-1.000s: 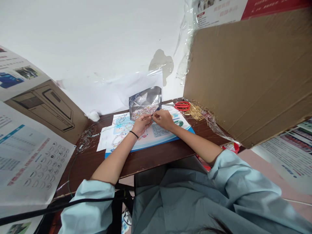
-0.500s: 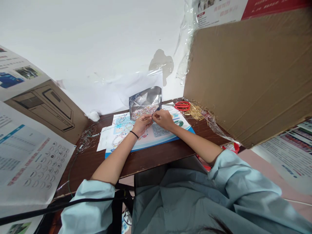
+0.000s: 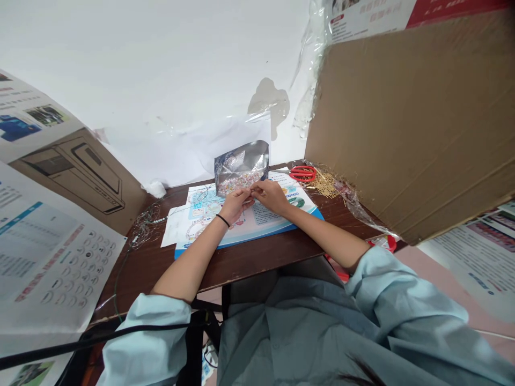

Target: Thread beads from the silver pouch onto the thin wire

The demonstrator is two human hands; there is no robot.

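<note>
My left hand and my right hand meet over a printed sheet, fingertips pinched together and touching. Whatever lies between the fingers is too small to make out. Just behind them stands an opened silvery pouch with many small pale and pink beads inside. To the left, a short row of white beads sits on a thin thread, beside a tangle of clear line.
Red-handled scissors lie at the back right, by a pile of thin golden sticks and crumpled plastic wrap. Cardboard panels stand at the left and right. A white wall closes the back. A black cable crosses my left sleeve.
My fingertips have shifted slightly and press closer together; a small dark spot between them no longer shows. The whole view has moved a little. Nothing else has visibly changed.
</note>
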